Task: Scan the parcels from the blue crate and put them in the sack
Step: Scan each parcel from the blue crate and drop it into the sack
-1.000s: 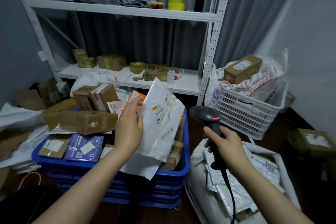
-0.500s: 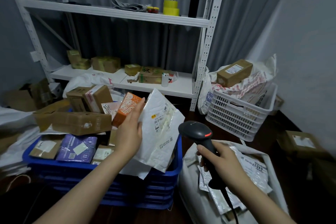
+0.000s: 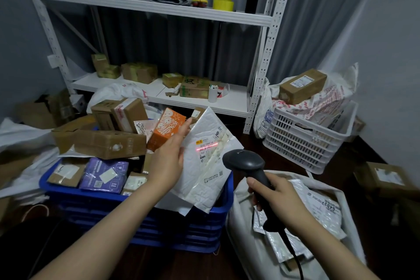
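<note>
Step in hand: scan of one parcel, judged from the beam on its label.

- Left hand: your grip holds the white mailer by its left edge, raised above the right end of the blue crate, label side towards you. How the thumb sits cannot be made out.
- Right hand: grip wrapped round the handle of the scanner, head aimed at the mailer from just beside it, over the mouth of the sack.
- Red scan line lies across the upper part of the label, near the printed number row.

To do it well: the line should cross the whole barcode, so tilt the mailer square to the scanner head and pull the film taut. Wrinkles and glare probably spoil reads. If nothing registers, try backing the scanner off a little. The sack lies right below your right hand, so the drop is short.

Look of the parcel: flat, soft, white padded bag, creased surface, tilted with one corner up. It has a pale label with a yellow mark and a clear tape strip running diagonally. Likely light and floppy, so it sags from a one-edge hold.
</note>
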